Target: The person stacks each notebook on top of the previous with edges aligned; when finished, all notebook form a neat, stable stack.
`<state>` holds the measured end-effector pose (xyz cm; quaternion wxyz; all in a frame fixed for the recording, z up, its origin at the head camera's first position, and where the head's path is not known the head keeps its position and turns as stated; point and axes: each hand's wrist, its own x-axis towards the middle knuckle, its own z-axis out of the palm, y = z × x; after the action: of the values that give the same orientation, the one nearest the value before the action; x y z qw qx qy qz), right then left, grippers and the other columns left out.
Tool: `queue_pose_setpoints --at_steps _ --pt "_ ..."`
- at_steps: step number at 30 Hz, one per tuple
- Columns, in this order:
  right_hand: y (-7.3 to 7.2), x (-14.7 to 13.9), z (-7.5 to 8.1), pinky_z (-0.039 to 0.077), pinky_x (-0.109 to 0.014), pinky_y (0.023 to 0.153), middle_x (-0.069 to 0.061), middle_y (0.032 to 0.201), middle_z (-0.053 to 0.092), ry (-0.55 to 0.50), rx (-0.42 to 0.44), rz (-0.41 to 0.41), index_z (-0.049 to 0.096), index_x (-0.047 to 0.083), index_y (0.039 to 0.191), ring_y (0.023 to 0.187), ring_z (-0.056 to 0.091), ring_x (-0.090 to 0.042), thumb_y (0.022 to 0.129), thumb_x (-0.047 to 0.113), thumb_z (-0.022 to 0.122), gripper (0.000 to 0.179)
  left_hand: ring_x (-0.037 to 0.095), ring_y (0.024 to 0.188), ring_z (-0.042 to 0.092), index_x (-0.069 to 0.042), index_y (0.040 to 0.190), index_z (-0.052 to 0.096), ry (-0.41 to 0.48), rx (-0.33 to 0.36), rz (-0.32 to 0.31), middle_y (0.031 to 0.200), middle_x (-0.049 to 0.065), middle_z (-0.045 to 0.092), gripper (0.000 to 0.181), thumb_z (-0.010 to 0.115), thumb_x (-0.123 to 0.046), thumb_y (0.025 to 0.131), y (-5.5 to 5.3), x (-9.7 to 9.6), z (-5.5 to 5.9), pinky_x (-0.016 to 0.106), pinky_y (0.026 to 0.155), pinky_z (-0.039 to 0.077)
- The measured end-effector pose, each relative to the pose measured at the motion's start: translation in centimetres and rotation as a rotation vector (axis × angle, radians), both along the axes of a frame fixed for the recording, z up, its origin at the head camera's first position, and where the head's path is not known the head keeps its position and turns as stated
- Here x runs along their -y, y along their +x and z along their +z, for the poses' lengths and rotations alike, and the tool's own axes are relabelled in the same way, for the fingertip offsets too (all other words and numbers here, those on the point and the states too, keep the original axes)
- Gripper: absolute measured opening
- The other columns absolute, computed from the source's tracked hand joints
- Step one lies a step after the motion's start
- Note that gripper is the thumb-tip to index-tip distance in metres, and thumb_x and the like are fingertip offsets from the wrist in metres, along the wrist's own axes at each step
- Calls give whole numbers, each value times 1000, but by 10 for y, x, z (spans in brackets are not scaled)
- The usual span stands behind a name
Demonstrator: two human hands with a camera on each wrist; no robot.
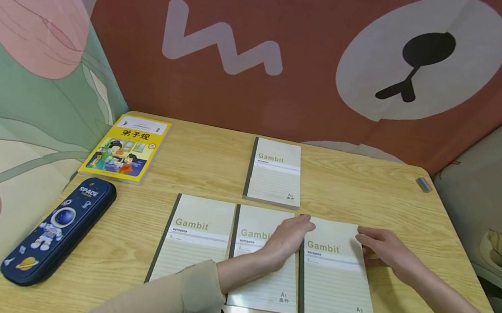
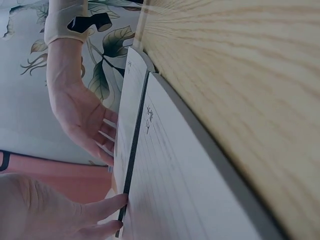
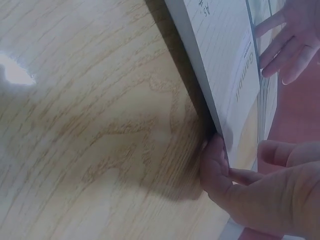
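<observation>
Three white Gambit notebooks with dark spines lie side by side: a left notebook [image 1: 194, 252], a middle notebook [image 1: 260, 291] and a right notebook [image 1: 335, 275]. My left hand [image 1: 283, 243] reaches over the middle one, its fingertips at the upper spine edge of the right one. In the left wrist view, straight fingers [image 2: 107, 207] touch that dark spine. At the right notebook's top right corner, my right hand [image 1: 391, 253] holds the edge with bent fingers [image 3: 214, 165]. A fourth Gambit notebook [image 1: 274, 174] lies farther back, behind the row.
A yellow picture book [image 1: 126, 149] lies at the table's back left. In front of it is a dark blue pencil case [image 1: 59, 231] with an astronaut on it. A small blue eraser [image 1: 423, 184] sits near the back right corner of the wooden table [image 1: 366, 187].
</observation>
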<state>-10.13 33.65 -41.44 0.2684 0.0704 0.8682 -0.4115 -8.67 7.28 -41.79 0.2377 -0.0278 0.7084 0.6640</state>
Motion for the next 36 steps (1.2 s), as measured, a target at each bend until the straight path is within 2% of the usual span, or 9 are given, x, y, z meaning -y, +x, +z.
queue_pose_setpoints --at_steps 7,17,20,25,26,29,31,33,36 --pt "-3 -3 -2 61 -32 80 -34 136 52 -25 1 4 19 -15 156 98 60 -14 109 16 42 61 28 148 45 -4 148 54 65 -4 35 159 8 50 54 53 -25 98 0 2 -4 47 103 56" --pt "-15 -10 13 58 -31 83 -38 152 39 -41 -35 49 14 -8 161 107 61 -13 110 19 43 65 23 147 47 -4 149 51 92 -27 28 161 5 48 53 54 -19 98 -12 -1 5 43 112 50" --pt "-22 -9 22 58 -30 83 -37 153 38 -65 -48 46 11 -4 162 106 61 -7 110 22 44 67 21 152 40 -9 156 43 100 -46 -1 165 1 40 58 53 -21 100 -17 1 10 43 114 48" --pt "-34 -2 33 60 -30 86 -36 154 39 -100 -73 50 8 -1 163 102 63 1 110 24 46 71 19 149 43 -22 164 26 82 -59 -51 172 -5 23 68 53 -27 102 -23 6 16 43 112 50" --pt "-37 1 35 60 -31 87 -36 153 39 -107 -80 54 8 -1 163 101 63 2 110 24 46 71 22 141 51 -24 165 23 66 -66 -58 172 -6 21 70 53 -27 102 -25 7 17 45 110 51" --pt "-45 7 39 60 -31 87 -36 153 40 -120 -95 61 7 -2 163 99 63 4 110 24 46 71 17 140 46 -28 165 20 25 -84 -65 173 -8 18 72 54 -27 101 -33 13 21 45 118 42" --pt "-50 12 41 60 -30 87 -35 154 38 -131 -98 63 5 -1 163 99 62 5 110 24 45 71 22 120 57 -29 165 18 15 -92 -75 174 -8 15 73 53 -26 101 -39 18 22 52 115 42" --pt "-55 17 43 60 -29 87 -35 156 36 -145 -97 65 4 1 164 99 62 4 110 25 45 71 19 117 56 -31 166 14 6 -95 -85 174 -8 12 74 52 -25 102 -46 25 24 52 118 40" --pt "-63 26 45 61 -28 88 -32 156 35 -169 -89 61 5 4 165 101 61 0 110 26 45 71 21 123 58 -34 166 10 -15 -82 -100 175 -10 9 76 52 -23 103 -56 36 24 49 103 52"
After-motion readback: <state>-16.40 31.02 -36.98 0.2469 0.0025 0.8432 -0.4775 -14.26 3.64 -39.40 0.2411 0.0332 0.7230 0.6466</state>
